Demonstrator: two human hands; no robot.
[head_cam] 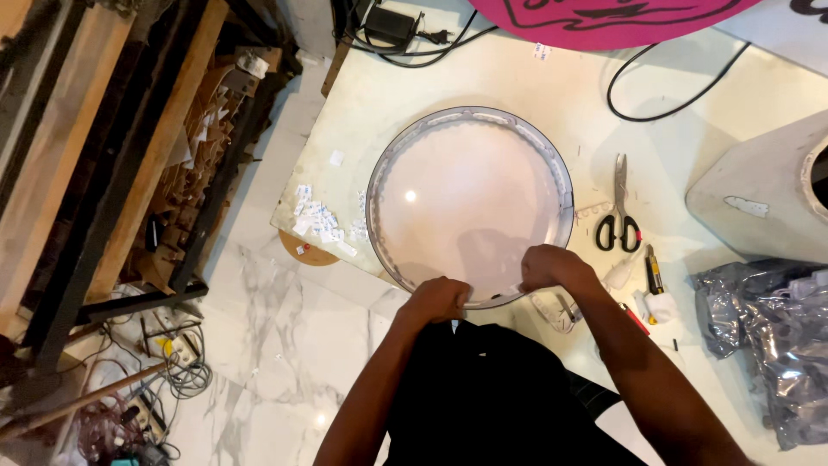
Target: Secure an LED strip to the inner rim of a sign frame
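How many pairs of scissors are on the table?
1. The black-handled scissors lie right of the round translucent panel, beyond the right hand. Others may be hidden under clutter.

Both hands, left hand and right hand, curled, close together

scissors and cutter right of disc, bare tabletop beyond

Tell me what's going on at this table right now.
A person stands over a pale table with both hands on the near rim of a large round white panel with a metal ring. The left hand and right hand press the edge close together. Scissors lie to the right, small white paper bits to the left.
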